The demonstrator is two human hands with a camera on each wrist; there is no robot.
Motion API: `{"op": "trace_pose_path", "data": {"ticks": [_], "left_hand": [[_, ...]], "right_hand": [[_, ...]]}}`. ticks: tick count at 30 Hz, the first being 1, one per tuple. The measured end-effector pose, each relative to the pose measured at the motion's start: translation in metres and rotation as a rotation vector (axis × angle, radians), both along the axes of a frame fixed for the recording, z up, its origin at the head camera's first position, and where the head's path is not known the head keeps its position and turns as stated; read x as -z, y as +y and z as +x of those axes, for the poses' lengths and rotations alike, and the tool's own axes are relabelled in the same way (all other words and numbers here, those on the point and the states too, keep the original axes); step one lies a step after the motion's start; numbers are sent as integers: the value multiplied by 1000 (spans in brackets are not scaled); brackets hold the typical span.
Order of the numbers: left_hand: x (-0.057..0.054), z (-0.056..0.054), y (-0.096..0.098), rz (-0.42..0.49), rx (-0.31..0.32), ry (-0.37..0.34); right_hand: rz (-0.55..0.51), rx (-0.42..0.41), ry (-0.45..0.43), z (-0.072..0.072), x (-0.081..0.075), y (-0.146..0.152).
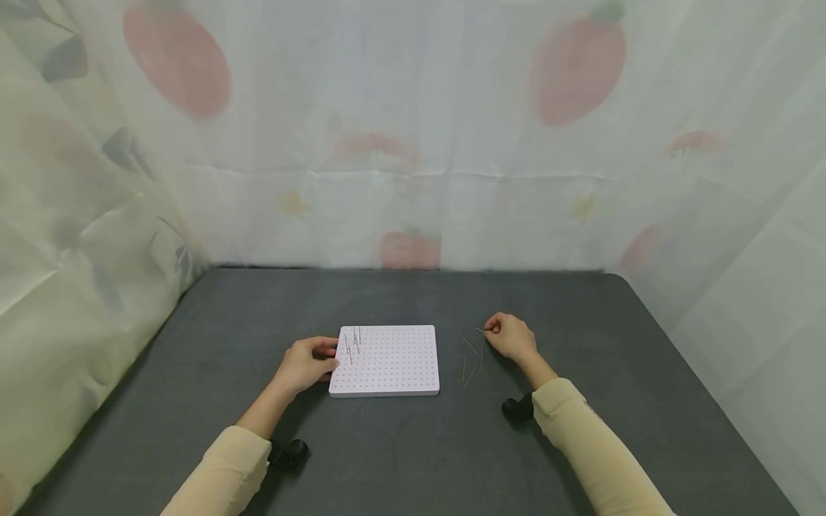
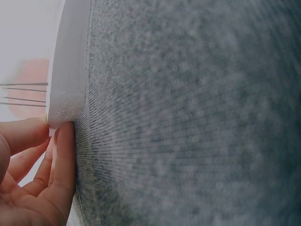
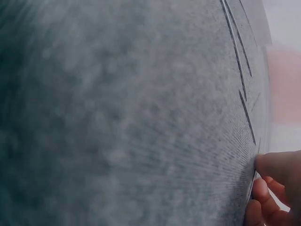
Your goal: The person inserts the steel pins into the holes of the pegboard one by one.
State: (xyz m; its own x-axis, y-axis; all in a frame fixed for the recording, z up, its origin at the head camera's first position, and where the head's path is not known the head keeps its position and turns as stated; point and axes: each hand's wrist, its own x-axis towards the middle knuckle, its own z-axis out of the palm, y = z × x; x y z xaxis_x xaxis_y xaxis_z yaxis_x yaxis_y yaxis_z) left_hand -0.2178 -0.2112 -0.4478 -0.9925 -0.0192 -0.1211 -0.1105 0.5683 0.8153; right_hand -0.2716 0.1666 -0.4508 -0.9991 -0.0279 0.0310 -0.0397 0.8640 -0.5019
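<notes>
A: How far along?

B: Several thin metal needles (image 1: 359, 335) stand at the upper left of your white rectangular perforated board (image 1: 393, 369); most holes look unfilled. Four loose needles (image 1: 467, 342) lie to its right on the dark grey bench (image 1: 400, 459), apparently not yet placed, and your right hand (image 1: 511, 337) pinches one more needle (image 1: 479, 330).

A: Edges, room?

B: Your left hand (image 1: 303, 365) grips the board's left edge. You've open bench before its front edge, and the bench's back edge lies well beyond.

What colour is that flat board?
The board is white, with rows of small dark dots; the head view shows it best.
</notes>
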Motion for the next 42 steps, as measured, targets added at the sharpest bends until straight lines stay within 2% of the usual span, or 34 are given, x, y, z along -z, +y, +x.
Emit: {"op": "trace_pose_path", "data": {"ticks": [12, 20, 27, 36, 42], "left_hand": [[-2, 2, -2, 2, -7, -7], [-3, 6, -3, 2, -11, -13], [-2, 4, -2, 5, -10, -12], [0, 2, 0, 8, 0, -7], [-2, 2, 0, 11, 0, 3]], "right_hand": [[46, 74, 7, -1, 1, -10], [63, 53, 10, -1, 4, -14], [94, 33, 17, -1, 5, -12], [53, 38, -5, -2, 2, -7], [-7, 5, 35, -3, -10, -11]]}}
